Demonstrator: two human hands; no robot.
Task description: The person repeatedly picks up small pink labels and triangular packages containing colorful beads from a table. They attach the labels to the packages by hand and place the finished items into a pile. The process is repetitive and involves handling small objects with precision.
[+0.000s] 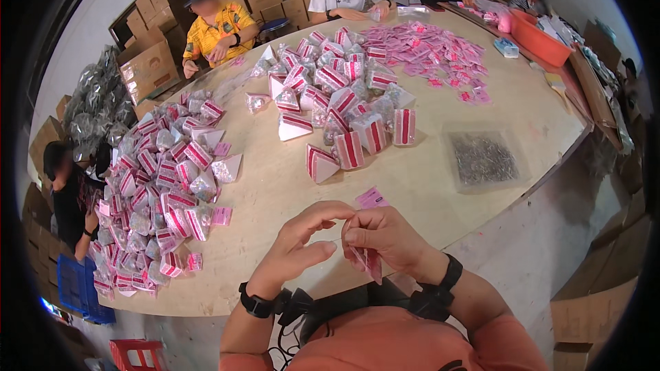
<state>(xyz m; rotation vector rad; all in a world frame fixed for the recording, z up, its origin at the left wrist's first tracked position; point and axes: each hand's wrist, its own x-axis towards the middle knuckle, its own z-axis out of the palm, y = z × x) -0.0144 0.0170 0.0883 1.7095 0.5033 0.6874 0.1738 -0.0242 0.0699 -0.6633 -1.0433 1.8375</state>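
Close in front of me, my right hand (388,237) pinches a small pink card (371,268) that hangs below its fingers. My left hand (302,240) is beside it, thumb apart from the curved fingers, with the fingertips reaching the right hand. Nothing shows in the left hand's grip. Just beyond my hands, another pink card (371,198) lies on the wooden table (268,203). A heap of clear pouches shaped like cake slices, banded in pink and white (350,148), stands at the middle of the table.
More pouches (165,199) pile at the left, and pink packets (426,48) spread at the back. A clear tray of small metal pieces (485,158) sits right, near a brush (558,89) and an orange basin (540,38). Several people work around the table.
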